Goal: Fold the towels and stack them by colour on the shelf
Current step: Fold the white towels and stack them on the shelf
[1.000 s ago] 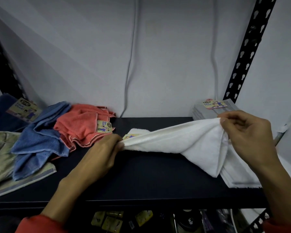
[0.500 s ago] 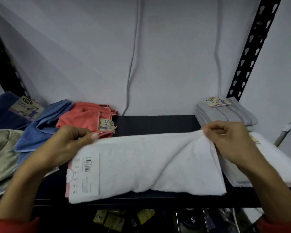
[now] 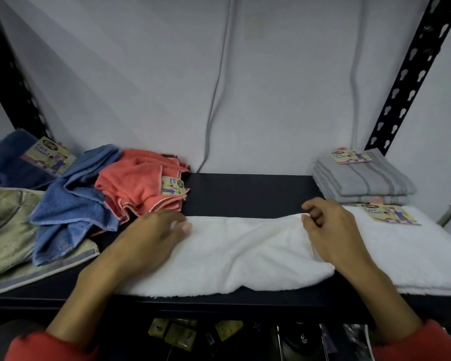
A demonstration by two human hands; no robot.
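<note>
White towel (image 3: 245,254) lies folded along the front of the dark shelf (image 3: 245,191). Left hand (image 3: 151,238) rests on its left end, fingers blurred, grip unclear. Right hand (image 3: 331,230) pinches the far right corner. Folded grey towels (image 3: 362,178) sit stacked behind, loose blue towel (image 3: 71,209) and coral towel (image 3: 138,183) left.

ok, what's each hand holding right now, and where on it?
Right hand pinches the white towel at its far edge, right end. Left hand lies on the towel's left end; blurred, grip unclear.
</note>
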